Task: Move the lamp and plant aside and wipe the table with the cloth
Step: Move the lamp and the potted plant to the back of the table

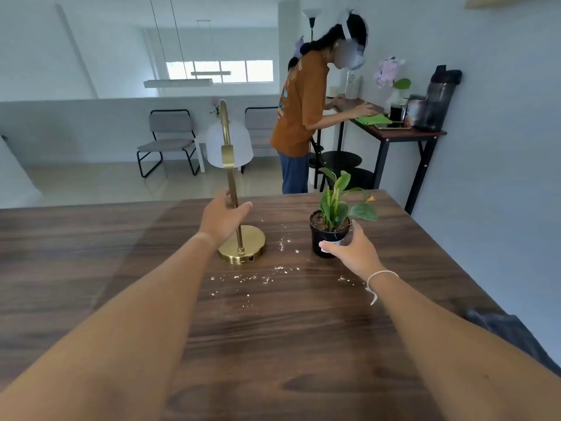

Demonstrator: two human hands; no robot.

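Reaching across the table (91,253), both arms out. Left hand (223,220) is half-open around the lamp (233,189) stem, low on the brass rod, thumb on one side and fingers behind; whether it has closed tight I cannot tell. Lamp stands left of centre, round brass base flat on the wood. Judged top-heavy: tall thin stem, white shade hanging off the curved neck. Base looks weighty, metal likely slick. A grip low on the stem seems sound; the shade looks the fragile part.

Crumbs (252,279) lie scattered between and in front of the two items.

Right hand (353,252) is spread wide against the near side of the plant (334,220), fingers touching the black pot, not yet wrapped round. Pot probably light plastic, loose soil on top, soft leaves; best taken by the pot wall and kept level.

Hidden: fingertips behind stem and pot. Dark fabric at the right edge (510,329) may be the cloth; cut off, uncertain.
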